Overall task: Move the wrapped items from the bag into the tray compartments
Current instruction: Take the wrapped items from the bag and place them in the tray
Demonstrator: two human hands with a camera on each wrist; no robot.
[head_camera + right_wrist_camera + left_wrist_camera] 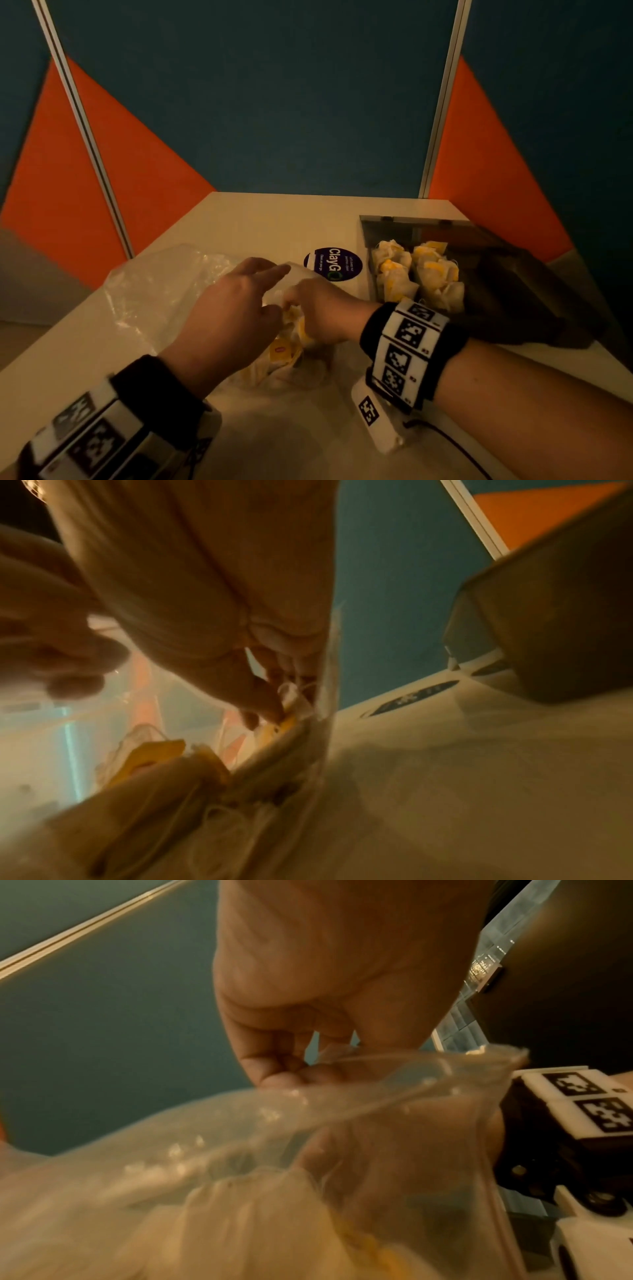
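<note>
Bag (154,291), clear plastic, lies frame center-left on table (260,219). Left hand (226,308) pinches bag rim, holding mouth open. Right hand (322,311) reaches inside, fingers pinching wrapped item (291,704). Tray (387,229) at frame right holds several wrapped items (418,274). Round sticker (334,263) between bag and tray.

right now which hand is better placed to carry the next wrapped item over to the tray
Right. The right hand is already inside the bag, its fingers pinching a wrapped item, and the tray lies on its side. The left hand is holding the bag's rim open.
</note>
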